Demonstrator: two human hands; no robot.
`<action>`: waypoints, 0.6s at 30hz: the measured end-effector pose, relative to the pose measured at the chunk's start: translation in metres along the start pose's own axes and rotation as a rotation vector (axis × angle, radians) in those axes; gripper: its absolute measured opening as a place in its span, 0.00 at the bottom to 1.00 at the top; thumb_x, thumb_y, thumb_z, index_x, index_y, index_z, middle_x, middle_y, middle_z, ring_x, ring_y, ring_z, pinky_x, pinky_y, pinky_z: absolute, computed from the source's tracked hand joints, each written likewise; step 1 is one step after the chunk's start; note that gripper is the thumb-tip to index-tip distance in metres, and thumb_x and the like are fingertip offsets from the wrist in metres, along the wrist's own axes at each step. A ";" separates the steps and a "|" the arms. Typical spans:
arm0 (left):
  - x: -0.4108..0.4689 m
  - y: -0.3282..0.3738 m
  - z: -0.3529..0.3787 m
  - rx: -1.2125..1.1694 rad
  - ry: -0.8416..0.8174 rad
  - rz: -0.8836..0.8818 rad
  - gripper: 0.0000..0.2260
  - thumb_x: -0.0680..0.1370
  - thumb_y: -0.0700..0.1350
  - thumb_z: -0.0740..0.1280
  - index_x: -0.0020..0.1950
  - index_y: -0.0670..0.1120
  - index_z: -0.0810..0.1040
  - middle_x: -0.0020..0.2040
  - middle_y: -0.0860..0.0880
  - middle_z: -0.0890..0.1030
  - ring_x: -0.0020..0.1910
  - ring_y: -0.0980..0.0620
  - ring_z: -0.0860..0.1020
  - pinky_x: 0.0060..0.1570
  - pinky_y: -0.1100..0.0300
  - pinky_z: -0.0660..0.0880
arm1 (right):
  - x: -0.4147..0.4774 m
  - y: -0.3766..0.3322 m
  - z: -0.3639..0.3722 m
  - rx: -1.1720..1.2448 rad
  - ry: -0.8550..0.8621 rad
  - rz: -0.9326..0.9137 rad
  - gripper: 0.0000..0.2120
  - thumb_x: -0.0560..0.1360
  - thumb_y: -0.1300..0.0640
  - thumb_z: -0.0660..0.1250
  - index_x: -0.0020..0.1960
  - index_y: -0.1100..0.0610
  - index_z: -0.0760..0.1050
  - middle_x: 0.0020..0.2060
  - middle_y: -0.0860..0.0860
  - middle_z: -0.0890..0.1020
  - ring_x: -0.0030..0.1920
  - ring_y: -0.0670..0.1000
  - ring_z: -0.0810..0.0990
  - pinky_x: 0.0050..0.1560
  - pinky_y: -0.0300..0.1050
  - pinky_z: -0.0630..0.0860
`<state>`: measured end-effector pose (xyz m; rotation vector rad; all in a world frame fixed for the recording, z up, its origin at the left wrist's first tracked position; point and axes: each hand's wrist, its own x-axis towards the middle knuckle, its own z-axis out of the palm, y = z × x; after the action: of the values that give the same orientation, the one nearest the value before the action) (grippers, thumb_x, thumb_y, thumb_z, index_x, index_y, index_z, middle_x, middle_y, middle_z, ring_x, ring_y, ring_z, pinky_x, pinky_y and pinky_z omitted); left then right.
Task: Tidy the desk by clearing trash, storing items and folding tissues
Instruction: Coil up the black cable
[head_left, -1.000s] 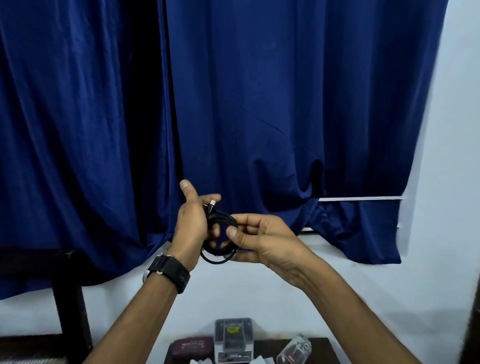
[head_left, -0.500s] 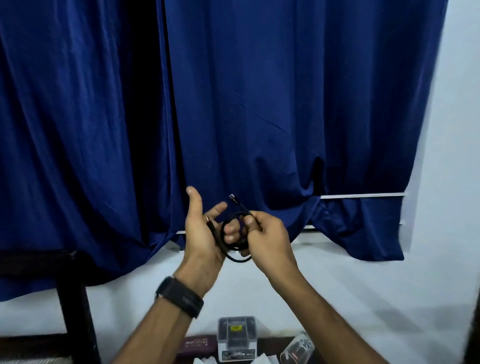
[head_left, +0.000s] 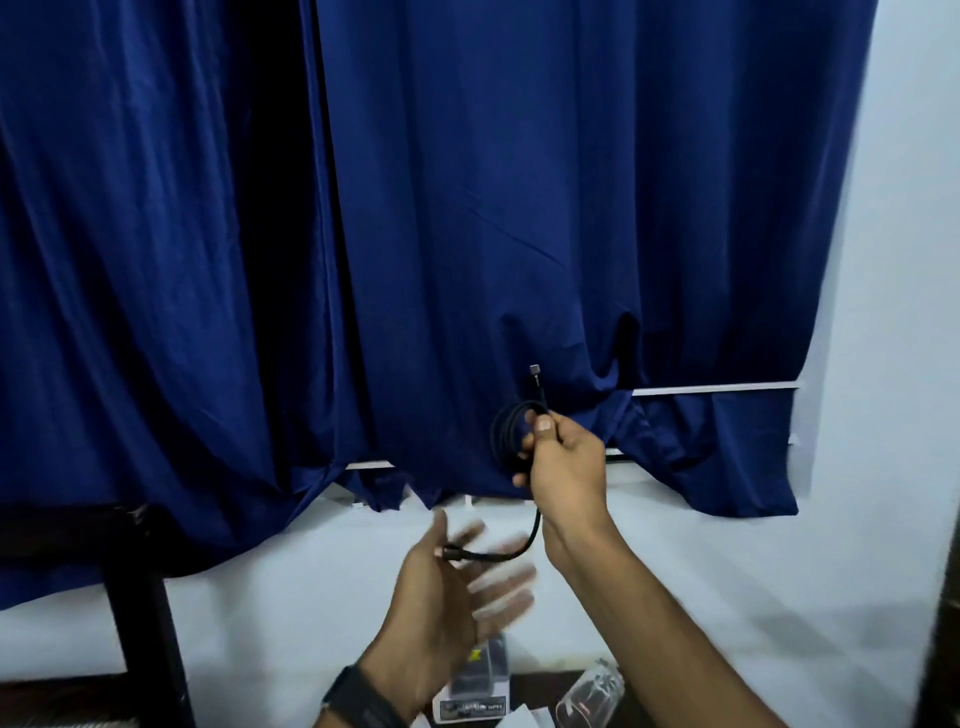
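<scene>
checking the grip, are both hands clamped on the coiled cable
No, only the right hand pinches the coiled black cable; the left hand is open and blurred below it, near the loose end.

A dark blue curtain (head_left: 519, 208) fills most of the view, hanging in two panels that meet along a dark seam toward eleven o'clock. Its hem bunches on a white sill (head_left: 711, 388) at about three o'clock. A pale wall (head_left: 893, 260) runs down the right edge and spreads below the curtain. At eight o'clock stands a dark wooden frame (head_left: 135, 613), partly covered by the curtain's folds.
</scene>
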<state>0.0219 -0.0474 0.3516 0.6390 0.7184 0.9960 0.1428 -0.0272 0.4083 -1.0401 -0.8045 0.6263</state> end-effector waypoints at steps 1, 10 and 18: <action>-0.002 -0.004 -0.006 0.049 -0.082 -0.123 0.31 0.82 0.66 0.54 0.66 0.41 0.76 0.53 0.34 0.86 0.39 0.38 0.87 0.36 0.49 0.83 | 0.002 0.000 -0.002 0.009 0.014 -0.011 0.12 0.86 0.59 0.57 0.50 0.55 0.78 0.34 0.48 0.73 0.33 0.44 0.73 0.29 0.36 0.74; 0.005 0.028 -0.008 0.073 -0.074 0.367 0.15 0.85 0.34 0.57 0.70 0.45 0.68 0.48 0.38 0.87 0.45 0.41 0.87 0.42 0.51 0.85 | 0.005 0.006 -0.009 0.050 0.027 0.013 0.13 0.86 0.58 0.57 0.47 0.54 0.78 0.34 0.48 0.73 0.36 0.46 0.73 0.30 0.37 0.75; -0.005 0.012 0.002 0.581 -0.057 0.047 0.25 0.82 0.53 0.67 0.72 0.49 0.57 0.39 0.38 0.86 0.32 0.41 0.84 0.33 0.50 0.82 | 0.000 0.011 0.005 0.139 -0.016 -0.006 0.12 0.86 0.60 0.57 0.52 0.56 0.79 0.33 0.48 0.72 0.32 0.44 0.73 0.29 0.37 0.73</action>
<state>0.0157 -0.0474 0.3626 1.1876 0.9537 0.8050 0.1379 -0.0201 0.3992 -0.9073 -0.7662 0.6767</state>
